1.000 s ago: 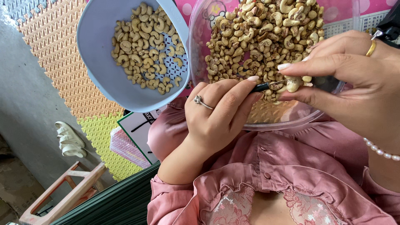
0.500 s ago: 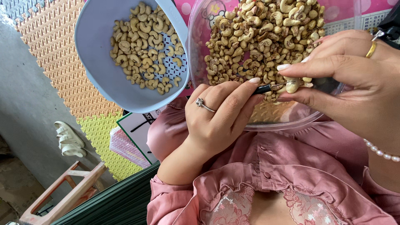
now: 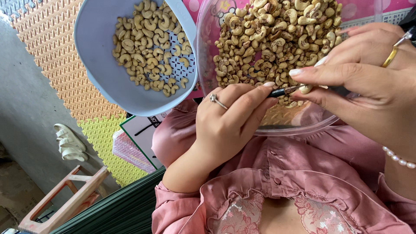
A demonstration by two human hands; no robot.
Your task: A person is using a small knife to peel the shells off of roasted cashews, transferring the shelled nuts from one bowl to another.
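My left hand [image 3: 229, 117], with a stone ring on one finger, pinches a thin dark peeling tool [image 3: 281, 91] at its fingertips. The tool's metal tip touches a single cashew [image 3: 306, 89] held between thumb and forefinger of my right hand [image 3: 368, 86], which wears a gold ring and a pearl bracelet. Both hands hover over the near rim of a clear plastic bowl [image 3: 299, 128] heaped with brownish unpeeled cashews [image 3: 273, 39]. To its left, a pale blue perforated bowl [image 3: 95, 65] holds paler peeled cashews [image 3: 147, 52].
My pink satin blouse [image 3: 294, 173] fills the lower frame. Orange and yellow foam mats [image 3: 56, 65] cover the floor at left, with a white sandal [image 3: 69, 141], a wooden stool [image 3: 65, 203], a green-edged board [image 3: 138, 134] and a dark ribbed mat [image 3: 121, 212].
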